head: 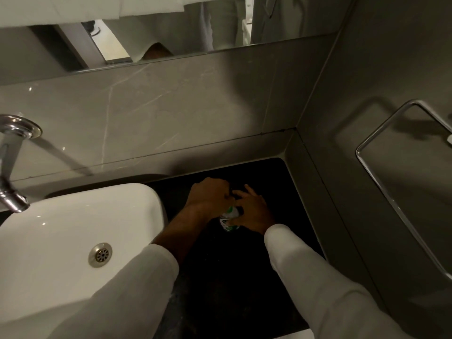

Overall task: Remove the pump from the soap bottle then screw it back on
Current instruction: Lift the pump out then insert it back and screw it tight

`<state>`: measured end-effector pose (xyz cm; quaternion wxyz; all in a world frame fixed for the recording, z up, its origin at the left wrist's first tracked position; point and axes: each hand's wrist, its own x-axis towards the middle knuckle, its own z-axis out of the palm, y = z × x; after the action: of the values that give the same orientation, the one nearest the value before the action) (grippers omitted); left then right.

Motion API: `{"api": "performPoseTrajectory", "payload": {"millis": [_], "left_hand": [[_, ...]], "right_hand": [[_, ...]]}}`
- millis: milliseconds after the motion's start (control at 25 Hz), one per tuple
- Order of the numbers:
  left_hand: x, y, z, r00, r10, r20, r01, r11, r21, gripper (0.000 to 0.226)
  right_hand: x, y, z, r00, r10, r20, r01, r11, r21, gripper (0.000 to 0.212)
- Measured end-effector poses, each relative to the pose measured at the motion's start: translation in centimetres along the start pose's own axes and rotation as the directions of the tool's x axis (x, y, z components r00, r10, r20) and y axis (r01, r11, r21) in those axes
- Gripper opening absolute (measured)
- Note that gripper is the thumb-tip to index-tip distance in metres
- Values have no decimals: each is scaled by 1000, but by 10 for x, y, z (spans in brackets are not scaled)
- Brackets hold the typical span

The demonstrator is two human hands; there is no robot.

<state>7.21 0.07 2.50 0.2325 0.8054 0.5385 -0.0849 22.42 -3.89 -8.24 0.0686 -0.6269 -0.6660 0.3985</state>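
A small soap bottle (230,220) with a white and green label stands on the black counter (239,277), to the right of the sink. My left hand (210,195) is closed over the top of the bottle, where the pump sits hidden under my fingers. My right hand (252,209) wraps the bottle's body from the right side, fingers spread across the label. Only a strip of the label shows between the two hands.
A white sink (73,216) with a metal drain (100,254) lies to the left, a chrome tap (12,167) above it. Grey tiled walls close the back and right; a chrome towel ring (381,182) hangs on the right wall. A mirror (171,33) runs above.
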Motion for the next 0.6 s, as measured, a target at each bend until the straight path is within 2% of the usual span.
{"api": "performPoseTrajectory", "payload": {"millis": [40, 120, 280, 480, 600], "left_hand": [[1, -3, 3, 998, -51, 29, 54, 990, -133, 22], [3, -10, 8, 998, -51, 35, 58, 964, -260, 27], [-6, -16, 16, 999, 11, 35, 0, 957, -292, 27], [-15, -17, 31, 1000, -20, 20, 26, 914, -406, 27], [-23, -20, 37, 999, -45, -11, 35, 880, -473, 30]], "right_hand": [[-2, 0, 0, 1000, 1, -3, -1, 1000, -1, 60], [-6, 2, 1, 1000, -6, -18, 6, 1000, 7, 62], [-14, 9, 14, 997, -12, -73, 14, 1000, 20, 60], [-19, 14, 24, 992, -7, -127, 17, 997, 77, 59], [-22, 15, 27, 989, -14, -150, 22, 998, 52, 57]]}}
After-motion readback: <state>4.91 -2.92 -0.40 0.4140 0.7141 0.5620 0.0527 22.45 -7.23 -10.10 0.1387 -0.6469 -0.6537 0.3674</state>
